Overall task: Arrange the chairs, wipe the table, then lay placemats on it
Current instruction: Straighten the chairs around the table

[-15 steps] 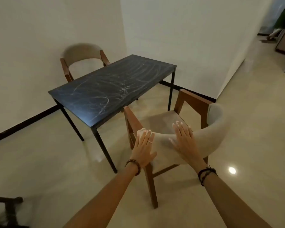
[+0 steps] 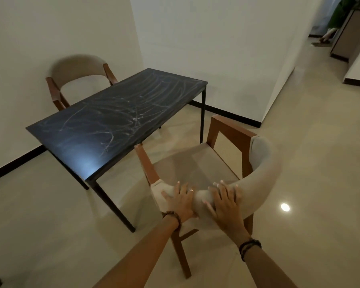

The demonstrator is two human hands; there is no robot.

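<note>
**Both hands on the near chair's backrest**

The dark tabletop serves as the landmark; it is smeared all over with pale chalky streaks. Left of and behind the tabletop, against the wall, the far chair stands with its curved beige backrest toward the wall and its seat tucked under the tabletop's far edge. Below the tabletop's near corner, the left hand lies with fingers spread, pressed over the padded backrest of the near chair, a ring on one finger and a beaded bracelet at the wrist. Just right of it, the right hand is likewise spread and draped over the same backrest, dark bands at its wrist. Neither hand is clenched; both grip the padding loosely from above. The near chair stands to the right of the tabletop, pulled out from it, its front left arm post just at the tabletop's right edge. Further right, a ceiling light reflects on the glossy floor.
</note>
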